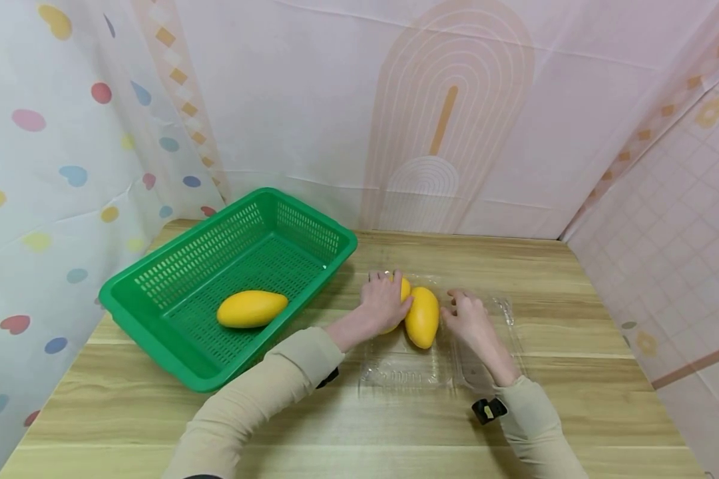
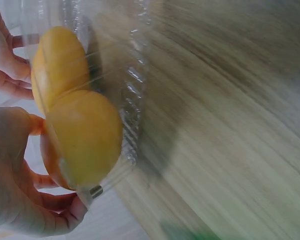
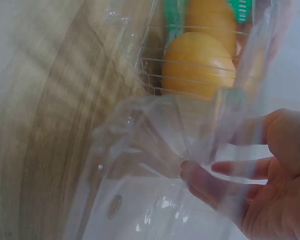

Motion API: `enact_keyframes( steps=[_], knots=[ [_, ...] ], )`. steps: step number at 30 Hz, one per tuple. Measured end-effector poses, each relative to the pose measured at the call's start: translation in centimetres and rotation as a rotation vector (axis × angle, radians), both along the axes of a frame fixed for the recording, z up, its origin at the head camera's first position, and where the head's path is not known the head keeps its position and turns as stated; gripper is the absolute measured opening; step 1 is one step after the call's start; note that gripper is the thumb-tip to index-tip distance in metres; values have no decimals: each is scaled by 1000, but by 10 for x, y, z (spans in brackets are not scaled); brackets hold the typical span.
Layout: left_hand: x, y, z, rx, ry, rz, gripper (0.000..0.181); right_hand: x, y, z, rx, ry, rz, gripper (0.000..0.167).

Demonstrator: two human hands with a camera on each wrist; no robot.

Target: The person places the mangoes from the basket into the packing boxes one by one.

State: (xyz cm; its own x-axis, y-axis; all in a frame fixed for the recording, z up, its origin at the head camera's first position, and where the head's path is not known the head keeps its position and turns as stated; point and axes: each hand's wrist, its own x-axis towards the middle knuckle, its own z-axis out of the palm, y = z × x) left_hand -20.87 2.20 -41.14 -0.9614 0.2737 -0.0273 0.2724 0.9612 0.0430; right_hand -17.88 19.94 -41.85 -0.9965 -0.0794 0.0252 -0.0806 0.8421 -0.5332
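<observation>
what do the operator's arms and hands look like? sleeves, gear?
Both hands, left and right, bare, no gloves. Plain beige sleeves with wide cuffs. Black wrist-worn gear at the right cuff, small yellowish mark; similar dark piece partly visible at left.

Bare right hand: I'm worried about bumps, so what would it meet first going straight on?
The right hand would probably meet the clear rectangular plastic container first; transparency leaves the exact depth unclear.

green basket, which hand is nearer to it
Left. The left hand is right of the basket, holding one mango; the right hand is farther right, beyond the second mango.
</observation>
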Motion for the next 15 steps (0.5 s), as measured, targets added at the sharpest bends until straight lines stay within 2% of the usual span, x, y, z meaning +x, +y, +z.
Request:
enact_keyframes(
  steps=[4,8,15],
  knots=[
    [1,-2,-3,-17,32,-24,63,1,0,1,-2,-2,5,43],
    [1,-5,-3,-15,70,-75,54,2,-1,1,-8,-17,-1,44],
    [3,-15,11,-74,54,-217,48,2,-2,2,-10,-24,-4,45]
  ],
)
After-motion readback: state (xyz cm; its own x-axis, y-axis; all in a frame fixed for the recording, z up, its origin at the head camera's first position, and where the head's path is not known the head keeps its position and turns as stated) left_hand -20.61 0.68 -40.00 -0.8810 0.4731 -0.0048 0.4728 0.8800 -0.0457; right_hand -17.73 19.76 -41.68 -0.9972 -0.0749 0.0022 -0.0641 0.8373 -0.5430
